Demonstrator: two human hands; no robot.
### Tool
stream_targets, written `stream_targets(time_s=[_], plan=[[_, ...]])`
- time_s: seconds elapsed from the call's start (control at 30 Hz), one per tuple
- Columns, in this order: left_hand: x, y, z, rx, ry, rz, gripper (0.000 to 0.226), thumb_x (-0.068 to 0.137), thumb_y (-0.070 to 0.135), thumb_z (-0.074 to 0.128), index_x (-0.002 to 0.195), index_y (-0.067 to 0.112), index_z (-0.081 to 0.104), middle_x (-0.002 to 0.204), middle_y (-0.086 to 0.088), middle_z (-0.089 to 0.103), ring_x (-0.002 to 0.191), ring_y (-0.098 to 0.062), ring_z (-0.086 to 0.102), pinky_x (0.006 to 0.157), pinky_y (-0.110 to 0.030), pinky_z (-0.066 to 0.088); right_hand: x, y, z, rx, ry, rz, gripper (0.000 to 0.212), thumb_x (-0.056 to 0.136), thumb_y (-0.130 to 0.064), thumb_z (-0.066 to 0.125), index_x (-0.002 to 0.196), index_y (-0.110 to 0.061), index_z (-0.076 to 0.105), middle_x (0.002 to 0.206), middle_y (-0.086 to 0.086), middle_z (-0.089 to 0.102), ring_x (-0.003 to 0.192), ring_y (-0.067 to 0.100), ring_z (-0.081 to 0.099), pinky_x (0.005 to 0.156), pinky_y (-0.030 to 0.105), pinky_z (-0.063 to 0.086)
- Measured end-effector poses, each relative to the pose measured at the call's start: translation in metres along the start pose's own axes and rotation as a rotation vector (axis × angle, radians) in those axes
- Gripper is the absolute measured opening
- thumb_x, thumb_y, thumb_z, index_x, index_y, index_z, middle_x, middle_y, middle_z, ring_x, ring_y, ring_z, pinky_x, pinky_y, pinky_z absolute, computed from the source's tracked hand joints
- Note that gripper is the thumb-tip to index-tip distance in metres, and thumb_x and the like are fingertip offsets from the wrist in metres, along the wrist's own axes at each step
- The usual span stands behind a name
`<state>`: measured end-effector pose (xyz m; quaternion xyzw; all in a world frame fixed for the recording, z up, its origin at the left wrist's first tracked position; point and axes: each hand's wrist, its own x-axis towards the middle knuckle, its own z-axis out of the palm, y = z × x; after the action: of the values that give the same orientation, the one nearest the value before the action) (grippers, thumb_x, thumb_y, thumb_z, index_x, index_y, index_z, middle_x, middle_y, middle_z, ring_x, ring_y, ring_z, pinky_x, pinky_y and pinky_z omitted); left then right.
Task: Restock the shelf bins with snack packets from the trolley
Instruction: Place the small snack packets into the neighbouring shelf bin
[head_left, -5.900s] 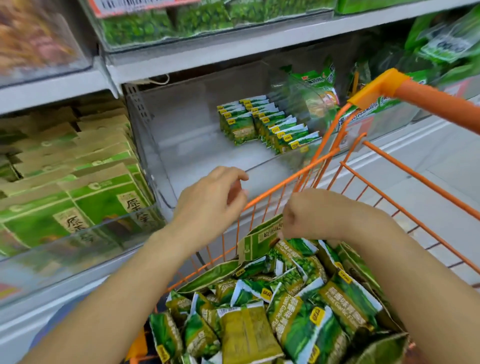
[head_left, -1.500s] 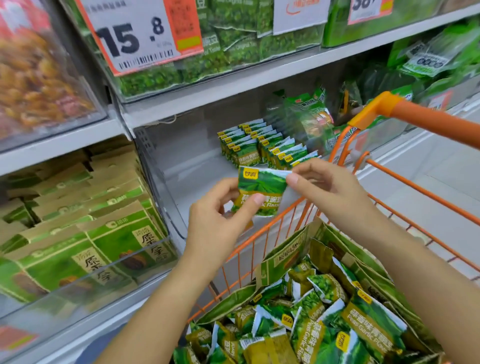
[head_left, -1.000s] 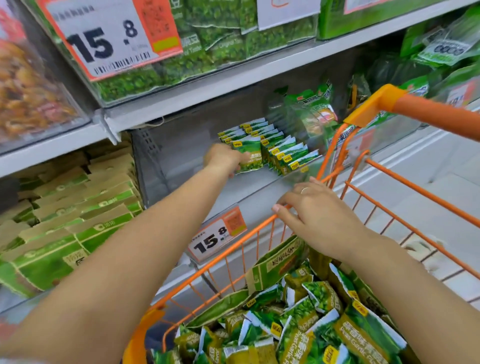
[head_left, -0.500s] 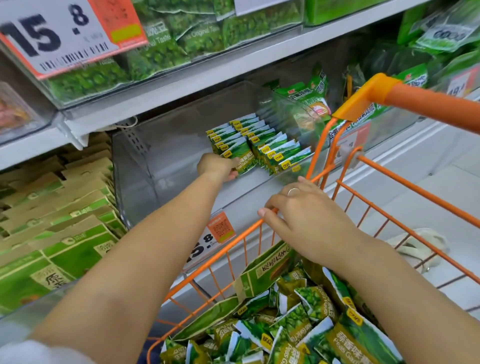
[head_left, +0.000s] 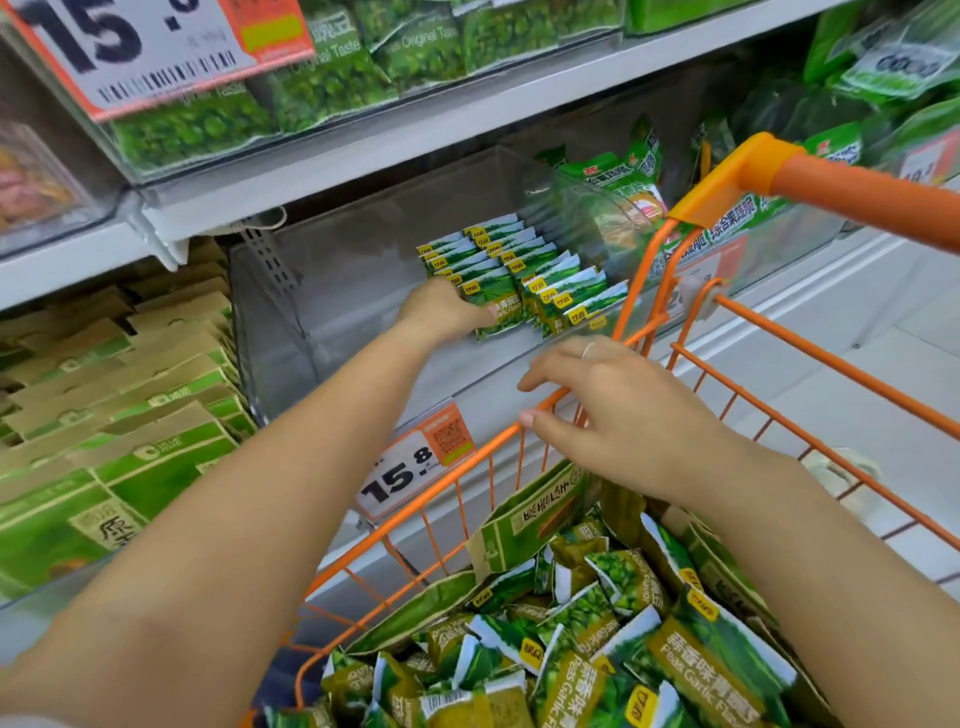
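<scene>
I read "15.8" on the bin-front price tag (head_left: 415, 466) and "Peas Garlic Flavor" on a trolley packet (head_left: 719, 675).

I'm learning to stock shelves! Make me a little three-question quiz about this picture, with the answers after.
1. True or false: the left hand is inside the clear bin, touching the front packet of the rows.
2. What is under the right hand?
A. a red basket
B. the orange trolley rim
C. a price gun
3. Fill in: the price tag on the shelf edge below the bin reads 15.__

Key
1. True. The left hand touches the front packet.
2. B. It hovers over the rim, fingers loosely spread, holding nothing.
3. 8
</scene>
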<state>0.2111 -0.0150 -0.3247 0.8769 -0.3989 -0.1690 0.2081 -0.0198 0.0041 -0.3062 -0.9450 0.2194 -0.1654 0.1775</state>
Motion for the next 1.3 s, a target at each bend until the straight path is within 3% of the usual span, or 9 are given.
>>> stream_targets(time_s=[0.17,0.47,0.63,0.77,0.87,1.0,1.1,1.2,1.3], plan=[[-0.097,0.014,-0.045,0.254,0.192,0.278,0.034,0.089,0.043,0.057,0.113,0.02,0.063,0.111,0.0,0.068,0.106,-0.024,0.059,0.085,-0.038,0.05,-0.007,-0.015,-0.014,0.143,0.027,-0.023,0.029,0.083,-0.044,0.065,0.063,-0.024,0.056,0.061,-0.009,0.058,0.066,0.013,0.058,0.064,0.035,0.049],[-0.185,-0.054,-0.009,0.03,0.3,0.547,0.023,0.088,0.033,0.048,0.097,0.025,0.068,0.104,0.012,0.064,0.102,-0.017,0.057,0.086,-0.035,0.046,-0.021,0.008,-0.019,-0.17,-0.603,0.378,0.038,0.082,-0.042,0.07,0.066,-0.007,0.07,0.062,0.005,0.069,0.067,0.02,0.069,0.072,0.034,0.057],[-0.18,-0.057,-0.003,0.02,0.294,0.519,0.016,0.091,0.025,0.054,0.098,0.023,0.069,0.116,0.008,0.056,0.102,-0.019,0.058,0.077,-0.033,0.046,-0.027,0.016,-0.02,-0.1,-0.875,0.728,0.049,0.084,-0.046,0.069,0.07,0.0,0.063,0.055,0.009,0.065,0.05,0.022,0.062,0.06,0.032,0.053],[-0.183,-0.055,-0.006,0.016,0.266,0.53,0.015,0.094,0.022,0.055,0.098,0.023,0.069,0.118,0.008,0.054,0.103,-0.019,0.057,0.076,-0.035,0.047,-0.027,0.009,0.008,-0.257,-0.979,0.739,0.047,0.091,-0.041,0.062,0.062,-0.005,0.056,0.042,0.002,0.057,0.039,0.016,0.053,0.064,0.032,0.051],[-0.183,-0.057,-0.005,0.02,0.271,0.537,0.014,0.093,0.019,0.056,0.098,0.02,0.069,0.118,0.005,0.055,0.105,-0.02,0.056,0.08,-0.037,0.048,-0.028,0.008,0.009,-0.272,-0.948,0.665,0.035,0.091,-0.018,0.057,0.058,-0.009,0.054,0.039,0.0,0.05,0.042,0.015,0.048,0.06,0.028,0.046],[-0.188,-0.054,-0.008,-0.039,0.454,0.688,0.023,0.092,0.023,0.052,0.104,0.012,0.068,0.112,-0.003,0.061,0.107,-0.021,0.053,0.093,-0.032,0.04,-0.024,0.005,-0.02,0.188,-0.634,0.488,0.031,0.089,-0.018,0.059,0.059,-0.01,0.061,0.042,-0.004,0.051,0.04,0.012,0.047,0.05,0.023,0.043],[-0.207,-0.043,-0.007,-0.134,0.351,0.847,0.044,0.092,0.043,0.046,0.114,0.01,0.064,0.106,0.001,0.067,0.099,-0.016,0.06,0.087,-0.03,0.044,-0.021,-0.01,-0.033,0.615,-0.386,0.419,0.035,0.091,-0.019,0.062,0.057,-0.01,0.061,0.045,0.002,0.055,0.04,0.013,0.049,0.045,0.02,0.042],[-0.218,-0.03,0.005,0.057,0.364,0.826,0.065,0.085,0.063,0.044,0.125,0.015,0.058,0.102,0.005,0.072,0.091,-0.017,0.067,0.074,-0.03,0.051,-0.019,-0.028,-0.028,0.885,-0.312,0.403,0.032,0.092,-0.017,0.058,0.062,-0.007,0.061,0.048,0.006,0.061,0.039,0.012,0.055,0.043,0.018,0.045],[-0.213,-0.03,0.009,-0.043,0.419,0.727,0.052,0.085,0.052,0.052,0.123,0.019,0.061,0.093,0.008,0.072,0.082,-0.012,0.068,0.069,-0.029,0.055,-0.017,-0.034,-0.024,1.086,-0.222,0.431,0.029,0.092,-0.019,0.057,0.067,-0.007,0.062,0.049,0.004,0.061,0.038,0.01,0.054,0.042,0.017,0.046]])
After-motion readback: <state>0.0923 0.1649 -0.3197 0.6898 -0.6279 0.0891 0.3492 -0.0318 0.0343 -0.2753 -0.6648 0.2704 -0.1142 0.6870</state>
